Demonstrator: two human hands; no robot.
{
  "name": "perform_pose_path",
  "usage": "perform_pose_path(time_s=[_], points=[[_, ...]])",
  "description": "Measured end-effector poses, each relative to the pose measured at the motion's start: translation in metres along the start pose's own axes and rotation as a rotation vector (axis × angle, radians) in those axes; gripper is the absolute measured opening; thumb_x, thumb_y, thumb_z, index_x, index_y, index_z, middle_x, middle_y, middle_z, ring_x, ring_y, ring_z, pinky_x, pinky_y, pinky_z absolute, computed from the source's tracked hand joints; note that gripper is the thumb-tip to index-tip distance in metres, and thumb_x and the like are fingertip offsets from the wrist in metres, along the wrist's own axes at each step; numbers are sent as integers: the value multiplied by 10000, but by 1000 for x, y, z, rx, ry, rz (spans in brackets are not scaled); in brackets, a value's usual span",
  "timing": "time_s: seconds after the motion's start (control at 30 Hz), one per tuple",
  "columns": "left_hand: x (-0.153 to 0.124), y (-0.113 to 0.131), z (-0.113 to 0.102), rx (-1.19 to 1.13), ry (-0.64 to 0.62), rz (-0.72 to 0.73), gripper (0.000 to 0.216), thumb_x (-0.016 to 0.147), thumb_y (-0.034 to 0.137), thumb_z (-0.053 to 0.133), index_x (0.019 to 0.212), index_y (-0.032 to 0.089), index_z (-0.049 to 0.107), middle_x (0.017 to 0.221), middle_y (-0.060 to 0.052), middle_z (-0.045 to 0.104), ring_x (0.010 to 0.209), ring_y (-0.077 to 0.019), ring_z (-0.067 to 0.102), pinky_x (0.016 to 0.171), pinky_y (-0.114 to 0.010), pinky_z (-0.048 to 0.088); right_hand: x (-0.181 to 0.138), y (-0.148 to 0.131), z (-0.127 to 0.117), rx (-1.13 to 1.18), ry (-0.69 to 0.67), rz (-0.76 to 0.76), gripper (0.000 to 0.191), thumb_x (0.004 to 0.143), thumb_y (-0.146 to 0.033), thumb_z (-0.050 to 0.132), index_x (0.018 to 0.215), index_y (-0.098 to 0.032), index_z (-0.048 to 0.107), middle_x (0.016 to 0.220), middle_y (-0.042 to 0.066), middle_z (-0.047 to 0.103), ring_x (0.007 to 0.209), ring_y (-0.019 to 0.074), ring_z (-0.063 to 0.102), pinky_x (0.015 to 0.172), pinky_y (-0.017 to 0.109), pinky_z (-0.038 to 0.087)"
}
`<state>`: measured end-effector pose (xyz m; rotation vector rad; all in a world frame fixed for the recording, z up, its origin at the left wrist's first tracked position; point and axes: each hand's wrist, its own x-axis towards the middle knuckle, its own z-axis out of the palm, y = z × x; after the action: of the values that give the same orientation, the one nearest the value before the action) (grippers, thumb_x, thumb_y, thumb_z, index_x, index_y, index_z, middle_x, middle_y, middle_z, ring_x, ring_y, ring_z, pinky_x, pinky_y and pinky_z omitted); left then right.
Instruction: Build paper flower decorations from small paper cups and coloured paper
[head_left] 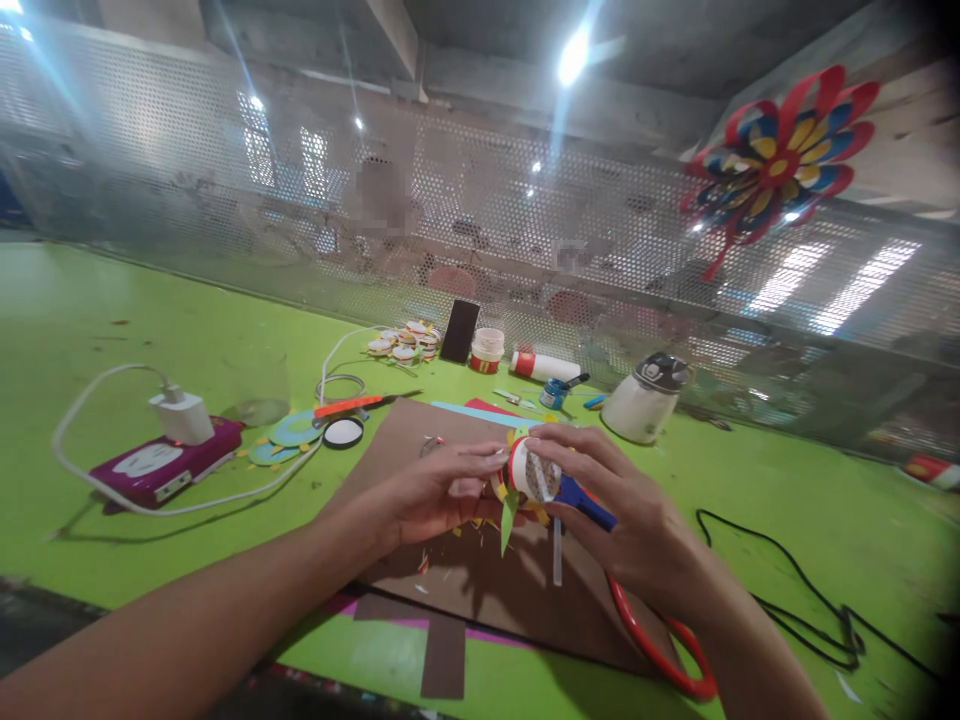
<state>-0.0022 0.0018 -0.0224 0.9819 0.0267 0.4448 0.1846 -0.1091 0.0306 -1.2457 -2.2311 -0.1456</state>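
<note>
Above the brown board [480,592], left hand [439,492] and right hand [645,505] pinch a paper craft [541,474]. Excess finger pressure could crease its green strip [508,522].

Your small round paper piece [541,472] is white, edged in red, with a mottled grey-brown patch on its face and a pointed bright-green strip [509,520]. You have a plain brown, flat board [480,582] on a lime-green, smooth counter [187,310]. You see a boxy purple plastic power strip [150,461] with a white socket face, a rounded white jug [634,410] topped in dark grey, and a slim orange cutter [349,408]. Your looped paper flower [781,168] shows red outermost, then blue, then yellow.
</note>
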Motion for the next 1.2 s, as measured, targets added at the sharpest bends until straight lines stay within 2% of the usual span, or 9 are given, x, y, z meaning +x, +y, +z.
perform_pose_path(time_s=[0.33, 0.47, 0.63, 0.77, 0.83, 0.97, 1.2], points=[[0, 1, 1, -13, 1, 0, 308, 873, 200, 601, 1171, 162, 667, 1094, -121, 659, 859, -155, 638, 761, -293, 536, 1, -2, 0, -50, -74, 27, 628, 895, -106, 544, 1429, -376, 356, 1394, 40, 490, 1252, 263, 447, 1015, 504, 430], [0, 1, 2, -3, 41, 16, 335, 850, 199, 632, 1180, 149, 661, 1083, -129, 656, 866, -161, 638, 747, -281, 543, 1, -6, -1, -56, -79, 32, 593, 916, -134, 531, 1433, -362, 352, 1415, 48, 475, 1268, 261, 426, 1026, 514, 417], [-1, 4, 6, -32, 94, 21, 290, 842, 157, 640, 1128, 132, 680, 1028, -108, 657, 836, -123, 628, 717, -218, 535, 2, -13, -2, -32, -74, 32, 564, 926, -210, 549, 1438, -337, 353, 1428, 62, 464, 1291, 250, 421, 1042, 493, 418], [-2, 7, 8, -54, 143, 4, 280, 830, 150, 650, 1107, 130, 685, 949, -78, 642, 792, -110, 618, 695, -218, 544, 1, -12, -1, -30, -96, 46, 542, 931, -216, 539, 1429, -353, 374, 1458, 54, 437, 1300, 257, 429, 1060, 528, 396], [-2, 7, 8, -44, 112, 8, 300, 839, 169, 644, 1135, 137, 673, 958, -81, 640, 789, -114, 615, 692, -228, 548, 1, -11, -1, -19, -84, 47, 526, 930, -212, 539, 1414, -361, 396, 1459, 51, 437, 1299, 257, 439, 1063, 534, 393], [-1, 7, 6, -18, 64, 29, 311, 854, 177, 627, 1162, 144, 658, 998, -101, 650, 828, -132, 625, 722, -247, 546, -1, -11, -1, 10, -66, 44, 525, 918, -216, 558, 1405, -340, 409, 1444, 57, 447, 1308, 234, 444, 1049, 467, 428], [-1, 5, 6, -22, 101, 22, 297, 847, 147, 631, 1142, 139, 665, 981, -89, 647, 804, -104, 618, 712, -201, 523, 1, -17, 5, -45, 3, 111, 505, 859, -241, 644, 1338, -238, 485, 1361, 99, 525, 1267, 246, 488, 1041, 440, 440]])
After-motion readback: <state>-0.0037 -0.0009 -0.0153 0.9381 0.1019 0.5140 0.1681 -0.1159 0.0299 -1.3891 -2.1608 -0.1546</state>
